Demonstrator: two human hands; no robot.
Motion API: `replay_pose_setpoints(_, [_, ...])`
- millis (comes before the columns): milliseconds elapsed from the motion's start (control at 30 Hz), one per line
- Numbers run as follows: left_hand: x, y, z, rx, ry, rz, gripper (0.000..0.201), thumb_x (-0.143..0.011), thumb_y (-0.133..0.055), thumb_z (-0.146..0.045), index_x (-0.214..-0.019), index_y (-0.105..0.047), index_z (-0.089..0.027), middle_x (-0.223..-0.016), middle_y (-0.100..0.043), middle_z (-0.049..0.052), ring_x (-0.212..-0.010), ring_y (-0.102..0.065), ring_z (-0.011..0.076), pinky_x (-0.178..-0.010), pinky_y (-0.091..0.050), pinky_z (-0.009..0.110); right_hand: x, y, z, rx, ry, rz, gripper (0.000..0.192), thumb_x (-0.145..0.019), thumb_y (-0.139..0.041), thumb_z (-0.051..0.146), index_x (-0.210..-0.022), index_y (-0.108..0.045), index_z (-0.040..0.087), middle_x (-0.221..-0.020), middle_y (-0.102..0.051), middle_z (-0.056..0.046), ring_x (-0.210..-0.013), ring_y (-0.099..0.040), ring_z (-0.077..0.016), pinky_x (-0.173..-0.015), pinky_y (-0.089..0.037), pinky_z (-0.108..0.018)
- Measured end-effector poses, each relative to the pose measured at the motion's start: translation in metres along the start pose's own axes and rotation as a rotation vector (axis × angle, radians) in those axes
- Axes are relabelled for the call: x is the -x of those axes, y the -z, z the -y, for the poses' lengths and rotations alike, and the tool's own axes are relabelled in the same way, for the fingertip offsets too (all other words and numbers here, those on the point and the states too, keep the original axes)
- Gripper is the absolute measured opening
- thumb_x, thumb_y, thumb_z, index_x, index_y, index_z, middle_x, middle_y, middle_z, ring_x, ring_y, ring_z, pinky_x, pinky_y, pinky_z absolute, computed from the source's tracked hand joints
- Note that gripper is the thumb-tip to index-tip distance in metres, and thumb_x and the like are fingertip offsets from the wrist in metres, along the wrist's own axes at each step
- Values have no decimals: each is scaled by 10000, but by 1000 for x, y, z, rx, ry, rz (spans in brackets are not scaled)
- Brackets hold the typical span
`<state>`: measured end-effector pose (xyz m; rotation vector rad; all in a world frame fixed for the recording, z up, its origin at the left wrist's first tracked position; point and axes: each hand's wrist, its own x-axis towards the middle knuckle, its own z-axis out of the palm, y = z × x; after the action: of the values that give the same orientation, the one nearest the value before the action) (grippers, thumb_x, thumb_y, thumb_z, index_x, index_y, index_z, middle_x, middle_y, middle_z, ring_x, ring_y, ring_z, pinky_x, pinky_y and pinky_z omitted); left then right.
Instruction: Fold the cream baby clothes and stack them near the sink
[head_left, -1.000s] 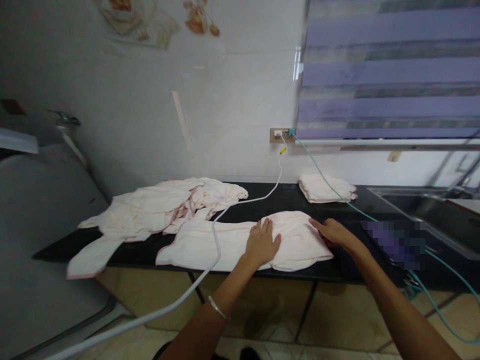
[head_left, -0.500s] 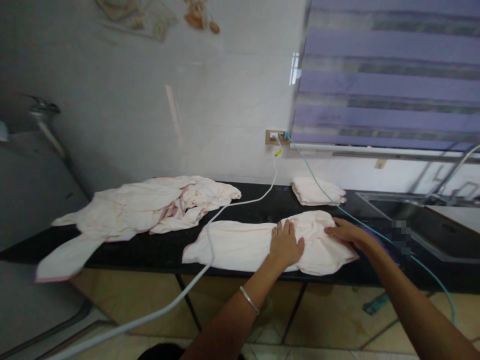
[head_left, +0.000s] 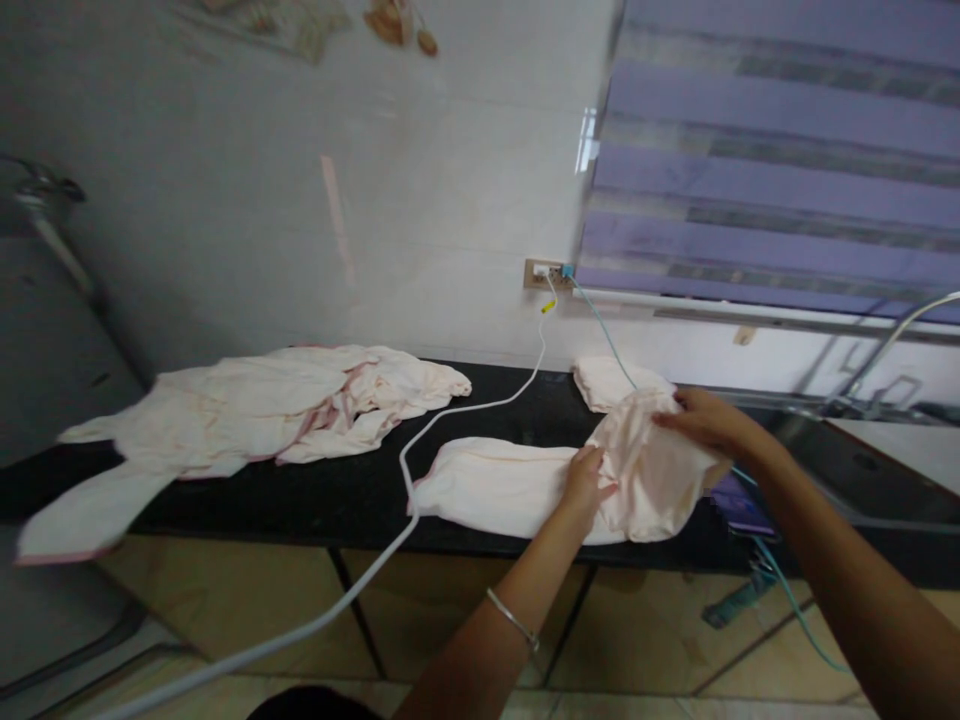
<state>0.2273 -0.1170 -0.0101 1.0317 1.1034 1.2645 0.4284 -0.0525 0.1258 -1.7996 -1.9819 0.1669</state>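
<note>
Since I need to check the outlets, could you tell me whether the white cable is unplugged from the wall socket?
No, the white cable runs up to the wall socket and is plugged in beside the teal one.

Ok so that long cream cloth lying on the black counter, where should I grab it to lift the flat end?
Probably the free left end of the cream cloth, coming from the counter's front edge. That end lies flat and uncovered, while the right end is already lifted and bunched in the left hand and right hand. Mind the white cable beside that end.

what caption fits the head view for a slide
Both hands, left hand and right hand, lift one end of a pale cloth off a black counter.
</note>
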Motion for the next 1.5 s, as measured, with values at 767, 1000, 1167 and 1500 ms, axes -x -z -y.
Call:
replay_pose_setpoints(767, [-1,112,-44,770,402,208,359,-953,-471,-435,-952,-655,-126,-788,-695,107,-724,-683,233,-732,-564,337,57,-85,215,243,69,189,422,-866,-659,289,-1241,-692,99,-1219,-703,-239,-1147,-694,-353,-898,-563,-393])
replay_pose_setpoints(1000, [4,197,-97,-157,105,-113,329,-901,-589,-485,-906,-648,-161,-843,-707,73,-762,-671,216,-751,-532,340,57,-119,198,-181,212,568,459,-968,-560,521,-1118,-705,111,-974,-764,-182,-675,-739,-228,-629,-572,-314])
replay_pose_setpoints(1167, [17,235,-117,-1024,-173,-322,403,-969,-479,-481,-1052,-693,-150,-1083,-742,141,-1057,-671,288,-925,-473,370,58,-112,181,-293,517,359,339,-996,-542,412,-1141,-691,144,-1134,-746,-142,-954,-719,-217,-866,-547,-324])
replay_pose_setpoints(1500, [46,215,-50,-1570,-226,-347,382,-1025,-427,-388,-1230,-592,-111,-1237,-620,199,-1171,-584,331,-947,-454,423,125,-194,165,80,439,136,575,-1066,-295,476,-1593,-399,270,-1682,-307,-64,-1567,-205,-304,-1249,-151,-562])
